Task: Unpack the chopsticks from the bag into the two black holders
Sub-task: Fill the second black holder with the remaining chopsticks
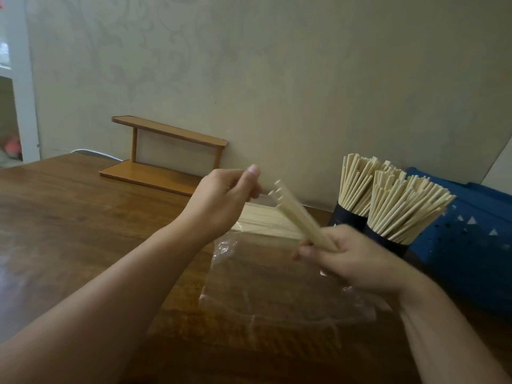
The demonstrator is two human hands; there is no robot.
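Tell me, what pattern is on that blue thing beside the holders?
Small white triangles on the blue fabric, seen in the head view.

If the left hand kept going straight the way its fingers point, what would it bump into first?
Probably the upper ends of the pale wooden chopsticks gripped by the right hand. The left hand points right at them, though depth is unclear.

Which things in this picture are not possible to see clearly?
Head view:
- Black holders: mostly hidden by chopsticks and the right hand.
- Held chopsticks: blurred, so the count is unclear.
- Left hand: blurred, fingers unclear.
- Bag: transparent, edges hard to trace.
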